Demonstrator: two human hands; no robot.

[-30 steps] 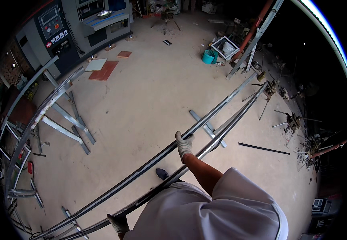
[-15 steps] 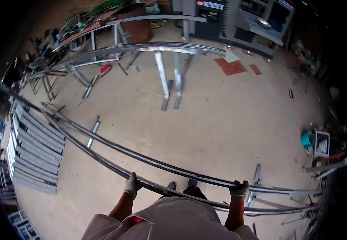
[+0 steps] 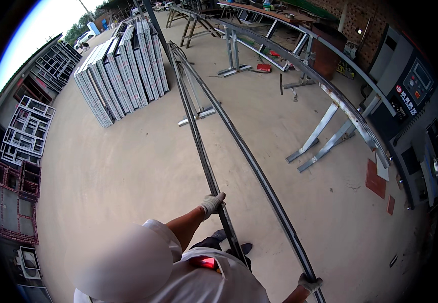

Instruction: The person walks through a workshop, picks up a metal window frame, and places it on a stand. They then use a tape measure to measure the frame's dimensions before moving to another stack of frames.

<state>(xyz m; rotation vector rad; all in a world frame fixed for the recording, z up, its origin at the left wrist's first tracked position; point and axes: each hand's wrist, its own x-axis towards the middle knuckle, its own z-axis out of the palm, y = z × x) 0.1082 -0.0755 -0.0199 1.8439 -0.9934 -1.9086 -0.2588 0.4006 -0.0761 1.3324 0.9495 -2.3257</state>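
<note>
Two long, narrow dark metal bars with pale stripes run from the far stand back toward me, meeting at the far end and spreading apart near my body. My left hand (image 3: 212,203), in a pale glove, is closed around the left bar (image 3: 202,154) just ahead of my waist. Farther right and nearer the lower edge, my gloved right hand (image 3: 310,284) is closed on the right bar (image 3: 275,204). A low silver metal stand (image 3: 191,120) sits under the bars' far part. The near ends run out of view or behind my shirt.
Stacked wrapped panels (image 3: 123,76) stand at the far left. Metal lattice frames (image 3: 27,126) lean along the left side. To the right, a long steel beam (image 3: 325,83) rests on legged supports, with a dark machine cabinet (image 3: 411,96) beyond it. Reddish boards (image 3: 375,179) lie on the floor.
My view has swung left, so the bars now point away from me rather than across. Both hands keep their hold, the left on one bar and the right on the other.
</note>
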